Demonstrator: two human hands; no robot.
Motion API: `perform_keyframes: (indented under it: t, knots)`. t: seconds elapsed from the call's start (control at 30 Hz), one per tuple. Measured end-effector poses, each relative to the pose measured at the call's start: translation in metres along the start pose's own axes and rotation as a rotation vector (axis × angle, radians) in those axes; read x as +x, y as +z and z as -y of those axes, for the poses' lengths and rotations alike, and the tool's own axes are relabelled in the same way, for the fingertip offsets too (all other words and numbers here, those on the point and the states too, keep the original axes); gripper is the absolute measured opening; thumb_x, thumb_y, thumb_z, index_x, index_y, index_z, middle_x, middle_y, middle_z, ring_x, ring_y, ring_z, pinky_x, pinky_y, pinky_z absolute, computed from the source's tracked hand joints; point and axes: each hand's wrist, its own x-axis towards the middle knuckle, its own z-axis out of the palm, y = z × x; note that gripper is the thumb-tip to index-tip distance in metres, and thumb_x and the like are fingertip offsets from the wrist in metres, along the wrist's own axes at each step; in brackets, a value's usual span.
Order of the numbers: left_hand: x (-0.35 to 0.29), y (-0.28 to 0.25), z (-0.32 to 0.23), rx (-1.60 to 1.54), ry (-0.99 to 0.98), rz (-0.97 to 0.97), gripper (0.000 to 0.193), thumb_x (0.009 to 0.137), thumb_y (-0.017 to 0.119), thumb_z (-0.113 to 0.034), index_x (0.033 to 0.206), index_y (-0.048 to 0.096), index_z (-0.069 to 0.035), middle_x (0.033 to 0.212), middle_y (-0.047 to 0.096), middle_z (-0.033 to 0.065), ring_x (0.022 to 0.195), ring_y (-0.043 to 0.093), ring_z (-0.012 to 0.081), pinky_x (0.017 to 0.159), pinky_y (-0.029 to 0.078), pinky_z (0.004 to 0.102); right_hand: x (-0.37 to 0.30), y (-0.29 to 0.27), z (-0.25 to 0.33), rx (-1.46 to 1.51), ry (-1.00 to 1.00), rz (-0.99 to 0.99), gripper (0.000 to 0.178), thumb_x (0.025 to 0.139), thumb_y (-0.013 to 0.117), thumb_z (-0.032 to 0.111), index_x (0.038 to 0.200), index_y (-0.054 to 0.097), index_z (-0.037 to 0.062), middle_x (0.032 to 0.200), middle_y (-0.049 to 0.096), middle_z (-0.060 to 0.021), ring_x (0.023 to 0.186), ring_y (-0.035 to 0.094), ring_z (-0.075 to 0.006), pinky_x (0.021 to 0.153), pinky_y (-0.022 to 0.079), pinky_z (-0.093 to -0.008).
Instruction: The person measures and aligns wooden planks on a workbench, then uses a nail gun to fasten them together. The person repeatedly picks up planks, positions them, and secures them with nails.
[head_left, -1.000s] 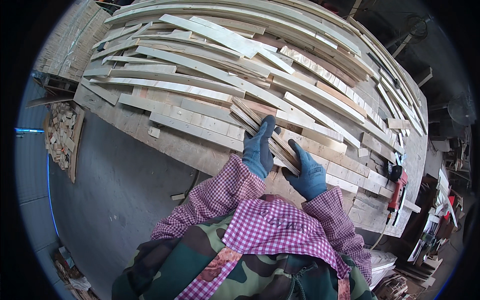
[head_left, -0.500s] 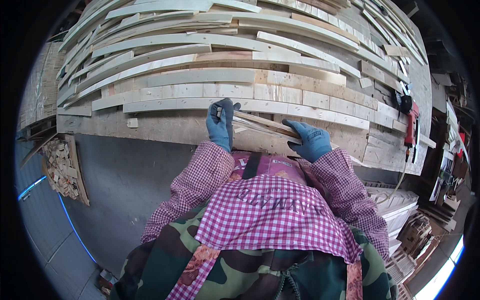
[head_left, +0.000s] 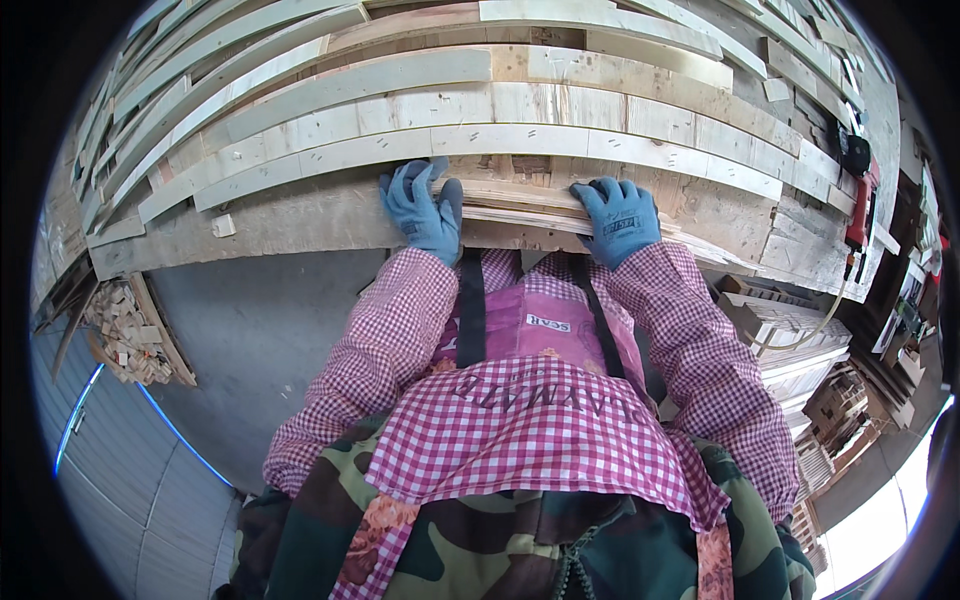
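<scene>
A bundle of thin wooden strips (head_left: 525, 202) lies on the near edge of the wooden workbench (head_left: 320, 232). At its left end is my left hand (head_left: 424, 215) in a blue glove, its fingers apart and its thumb against the strip ends. My right hand (head_left: 622, 222), also gloved in blue, is closed over the bundle farther right, fingers on top. The strips run on past it to the right, partly hidden by the hand and sleeve. Just beyond both hands lies a row of pale wooden slats (head_left: 510, 140) with small dark marks.
More long slats (head_left: 360, 75) cover the bench behind. A red power tool (head_left: 862, 205) with a hose (head_left: 815, 330) lies at the right end. A small wood block (head_left: 223, 225) is on the left. Offcuts fill a bin (head_left: 130, 330) at lower left; stacked wood (head_left: 785, 345) stands right.
Both hands have lowered the bundle from a tilt above the bench edge onto the bench top. My left fingers have spread at its end. The view has shifted closer to the near edge.
</scene>
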Motion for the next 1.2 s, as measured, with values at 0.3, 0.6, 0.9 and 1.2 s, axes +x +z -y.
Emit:
perform_keyframes:
  t: [0.3,0.6,0.9,1.2]
  knots:
    - [0.019,-0.017,-0.028,0.066,0.461,0.372,0.064,0.074,0.067,-0.050,0.128,0.048,-0.021,0.125,0.043,0.0046,0.121,0.037,0.0256,0.108,0.022,0.0504,0.012,0.013,-0.010,-0.100,-0.009,-0.073,0.080,0.073,0.069,0.049,0.139,0.031,0.0242,0.121,0.046,-0.0047,0.111,0.047,-0.0237,0.095,0.038,-0.0426]
    - [0.026,-0.006,-0.025,0.158,0.497,0.398,0.056,0.071,0.071,-0.039,0.119,0.053,-0.016,0.117,0.048,0.0052,0.113,0.042,0.0246,0.101,0.029,0.0477,-0.020,0.047,-0.043,-0.001,0.049,-0.325,0.077,0.073,0.070,0.045,0.139,0.034,0.0263,0.119,0.051,-0.0029,0.110,0.050,-0.0222,0.099,0.035,-0.0439]
    - [0.017,-0.005,-0.035,0.242,0.491,0.456,0.068,0.063,0.075,-0.036,0.123,0.048,-0.019,0.118,0.045,0.0043,0.115,0.041,0.0250,0.105,0.027,0.0495,-0.030,0.039,-0.050,-0.014,0.073,-0.275,0.079,0.071,0.073,0.037,0.139,0.034,0.0322,0.118,0.050,0.0000,0.111,0.048,-0.0204,0.101,0.033,-0.0421]
    - [0.035,-0.014,-0.042,0.283,0.490,0.597,0.054,0.066,0.071,-0.031,0.115,0.053,-0.017,0.111,0.052,0.0029,0.108,0.048,0.0228,0.101,0.032,0.0416,-0.017,0.038,-0.062,0.053,0.032,-0.200,0.063,0.073,0.072,0.040,0.128,0.044,0.0258,0.118,0.053,-0.0012,0.111,0.050,-0.0212,0.097,0.039,-0.0401]
